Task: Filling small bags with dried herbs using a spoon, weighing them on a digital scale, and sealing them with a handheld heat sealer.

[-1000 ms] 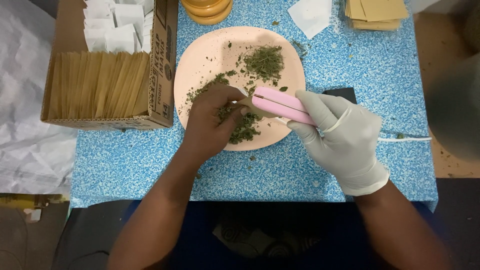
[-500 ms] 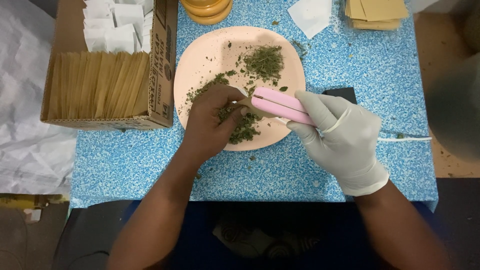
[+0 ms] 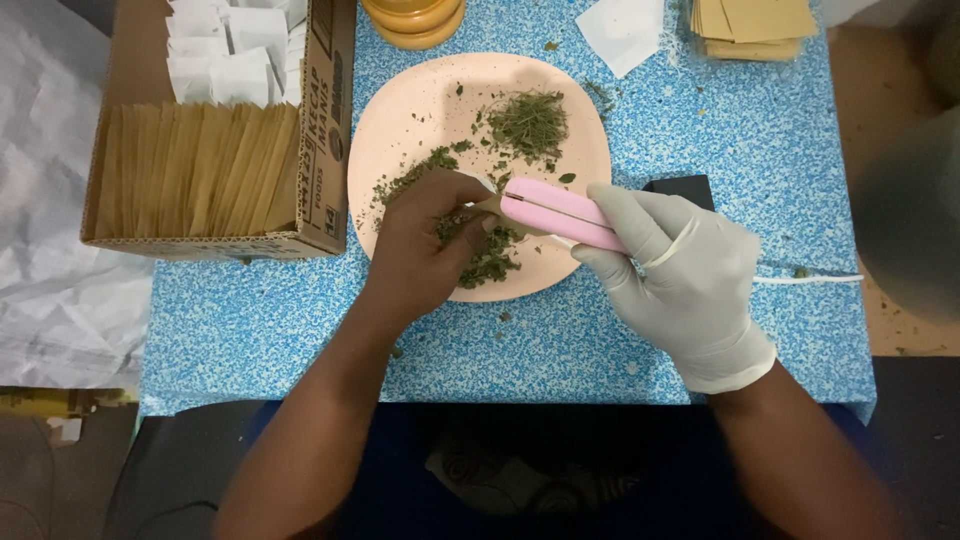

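Pink plastic clamp-like tool (image 3: 560, 213) is being gripped by the right hand (image 3: 680, 275), which is wearing a white glove, and its tip is pressing on a small tan paper pouch (image 3: 492, 205). The bare left hand (image 3: 425, 245) is pinching this pouch with closed fingers over the round pale pink plate (image 3: 420, 110), where dried green herb (image 3: 528, 122) is lying scattered. An open cardboard box (image 3: 325, 130) of brown sachets is standing just beside the plate on the blue speckled table (image 3: 250, 330).
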